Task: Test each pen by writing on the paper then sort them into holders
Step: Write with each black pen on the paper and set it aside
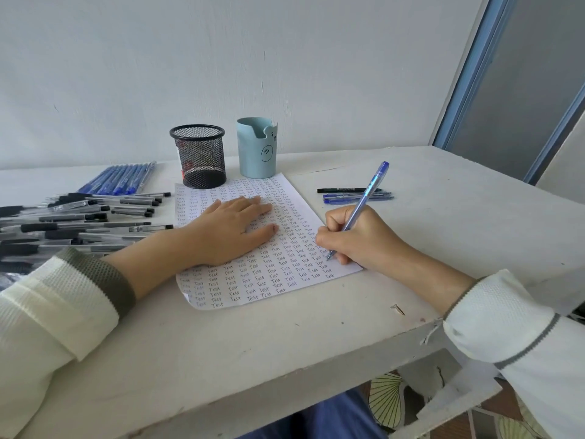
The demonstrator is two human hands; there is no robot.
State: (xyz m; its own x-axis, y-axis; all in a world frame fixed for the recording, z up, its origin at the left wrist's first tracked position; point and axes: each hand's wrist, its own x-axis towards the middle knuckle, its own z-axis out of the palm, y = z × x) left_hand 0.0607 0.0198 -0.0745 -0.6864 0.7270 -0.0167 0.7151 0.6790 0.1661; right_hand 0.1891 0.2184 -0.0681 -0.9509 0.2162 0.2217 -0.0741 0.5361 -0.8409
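Landmark: the white sheet of paper [269, 280], filled with rows of the handwritten word "Test", lying slightly askew on the white painted worktop [253, 343].

Left hand [231, 229]: palm down on the left-centre of the sheet. Its fingers [259, 210] are straight and slightly spread, pressing on the paper and grasping nothing.

Right hand [357, 236]: at the sheet's right edge. Its fingers [329, 239] are curled tight around a translucent blue ballpoint pen [364, 201]. The pen tip touches the paper at the end of a row. The barrel tilts up and away, out past the sheet's right margin.

Far edge of the sheet: a black wire-mesh cylindrical holder [199, 156] stands upright, its base on the far left corner. A pale blue plastic holder with a drawn face [256, 150] stands upright just beside it, touching the far edge.

Left of the sheet: a loose heap of black-and-grey pens [79, 223], the nearest tips just beside the paper. Beyond it, a neat row of blue pens [120, 180].

Right of the sheet: three pens lying side by side [354, 194], one black and two blue, apart from the paper.

Both forearms are in cream knit sleeves with grey cuffs.
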